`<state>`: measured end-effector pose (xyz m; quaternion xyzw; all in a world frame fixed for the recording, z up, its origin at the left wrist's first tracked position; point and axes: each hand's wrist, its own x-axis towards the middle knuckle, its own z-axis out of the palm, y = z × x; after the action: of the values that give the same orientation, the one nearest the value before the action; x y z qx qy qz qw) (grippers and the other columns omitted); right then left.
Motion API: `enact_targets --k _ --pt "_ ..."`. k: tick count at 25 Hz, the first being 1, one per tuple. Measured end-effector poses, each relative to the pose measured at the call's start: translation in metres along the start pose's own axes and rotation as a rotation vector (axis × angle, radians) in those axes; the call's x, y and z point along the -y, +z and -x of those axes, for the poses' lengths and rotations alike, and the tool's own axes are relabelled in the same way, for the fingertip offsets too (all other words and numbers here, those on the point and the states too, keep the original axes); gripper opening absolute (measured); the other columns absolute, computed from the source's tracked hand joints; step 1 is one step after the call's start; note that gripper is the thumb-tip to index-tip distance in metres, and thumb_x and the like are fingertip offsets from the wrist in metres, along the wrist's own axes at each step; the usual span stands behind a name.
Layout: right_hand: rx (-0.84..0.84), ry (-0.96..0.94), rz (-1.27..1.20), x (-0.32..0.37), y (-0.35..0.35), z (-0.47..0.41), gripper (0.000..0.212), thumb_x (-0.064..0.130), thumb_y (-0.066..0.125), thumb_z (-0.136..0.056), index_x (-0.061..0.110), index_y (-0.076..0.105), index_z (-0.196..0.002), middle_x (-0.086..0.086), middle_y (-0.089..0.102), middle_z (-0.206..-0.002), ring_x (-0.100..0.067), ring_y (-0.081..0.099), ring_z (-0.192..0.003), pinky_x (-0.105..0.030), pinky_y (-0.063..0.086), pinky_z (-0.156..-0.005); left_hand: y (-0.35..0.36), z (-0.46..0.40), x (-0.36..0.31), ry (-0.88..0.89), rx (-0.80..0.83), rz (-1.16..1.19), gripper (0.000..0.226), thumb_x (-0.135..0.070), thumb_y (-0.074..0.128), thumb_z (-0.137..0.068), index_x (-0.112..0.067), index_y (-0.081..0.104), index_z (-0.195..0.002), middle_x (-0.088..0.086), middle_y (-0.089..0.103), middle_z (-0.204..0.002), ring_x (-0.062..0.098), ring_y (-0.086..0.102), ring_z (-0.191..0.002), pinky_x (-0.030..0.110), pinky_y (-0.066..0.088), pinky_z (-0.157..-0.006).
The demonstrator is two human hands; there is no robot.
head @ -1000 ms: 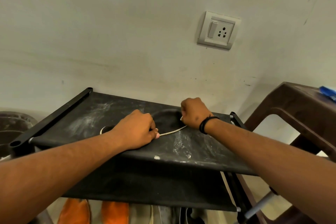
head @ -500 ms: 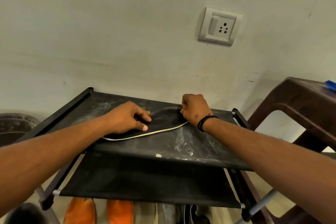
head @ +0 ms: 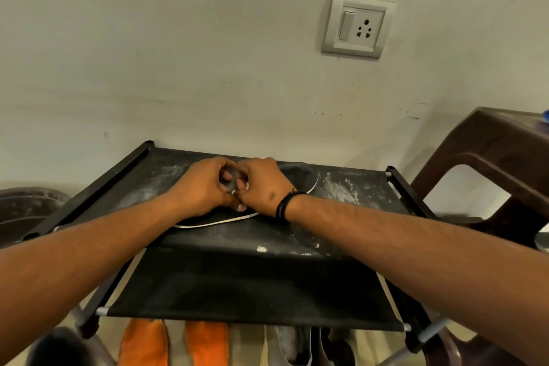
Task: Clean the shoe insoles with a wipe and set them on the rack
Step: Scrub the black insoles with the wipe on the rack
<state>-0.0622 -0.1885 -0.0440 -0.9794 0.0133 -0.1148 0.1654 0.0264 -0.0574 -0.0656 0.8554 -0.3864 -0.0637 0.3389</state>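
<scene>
- I see my left hand (head: 205, 187) and right hand (head: 261, 184) meeting over the rack (head: 341, 217), fingers of both curled and pinching one small dark grey wad (head: 231, 180) between them.
- The black insole (head: 300, 178) lies flat on the top shelf under my hands, its toe towards the far right.
- Orange shoes (head: 175, 342) sit on the lowest level, near me.

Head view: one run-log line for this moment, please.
stage: handling | hands: left, right both pinch small dark grey piece | black white-edged insole: flat on dusty black fabric rack
</scene>
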Motion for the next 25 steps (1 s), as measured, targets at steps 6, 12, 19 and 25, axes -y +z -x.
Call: enact_targets --k 6,12,19,25 --pt "-0.133 0.228 0.215 -0.039 -0.017 -0.017 0.010 0.008 0.059 -0.083 0.015 0.054 -0.078 -0.012 0.065 -0.090 -0.030 0.060 -0.085 -0.032 0.046 -0.067 0.000 0.001 -0.004 -0.005 0.038 -0.019 0.086 -0.037 0.092 -0.066 -0.014 0.054 -0.140 -0.004 0.065 -0.107 0.005 0.063 -0.086 0.010 0.044 -0.068" --pt "-0.027 0.207 -0.160 -0.006 -0.003 -0.003 0.013 0.006 0.071 -0.073 0.013 0.061 -0.068 -0.006 0.068 -0.071 -0.020 0.068 -0.070 -0.030 0.057 -0.065 -0.004 0.004 -0.009 -0.028 0.040 -0.057 0.086 -0.038 0.094 -0.064 -0.013 0.056 -0.136 -0.004 0.065 -0.102 0.004 0.061 -0.083 0.012 0.044 -0.067" --pt "-0.116 0.601 -1.033 -0.047 -0.046 0.007 0.025 -0.003 0.071 -0.082 0.006 0.065 -0.104 -0.020 0.068 -0.103 -0.028 0.070 -0.086 -0.037 0.061 -0.071 -0.012 -0.002 -0.016 -0.117 0.074 -0.017 0.069 -0.040 0.095 -0.061 -0.014 0.066 -0.119 -0.003 0.069 -0.095 0.012 0.066 -0.088 0.021 0.046 -0.072" --pt "-0.221 0.676 -1.068 -0.050 -0.046 0.012 0.022 -0.009 0.052 -0.088 0.003 0.069 -0.094 -0.024 0.063 -0.101 -0.031 0.067 -0.070 -0.028 0.057 -0.054 -0.020 -0.009 -0.019 -0.259 0.043 0.265 0.028 -0.031 0.087 -0.077 -0.005 0.079 -0.083 0.006 0.076 -0.077 0.019 0.073 -0.077 0.030 0.059 -0.073"
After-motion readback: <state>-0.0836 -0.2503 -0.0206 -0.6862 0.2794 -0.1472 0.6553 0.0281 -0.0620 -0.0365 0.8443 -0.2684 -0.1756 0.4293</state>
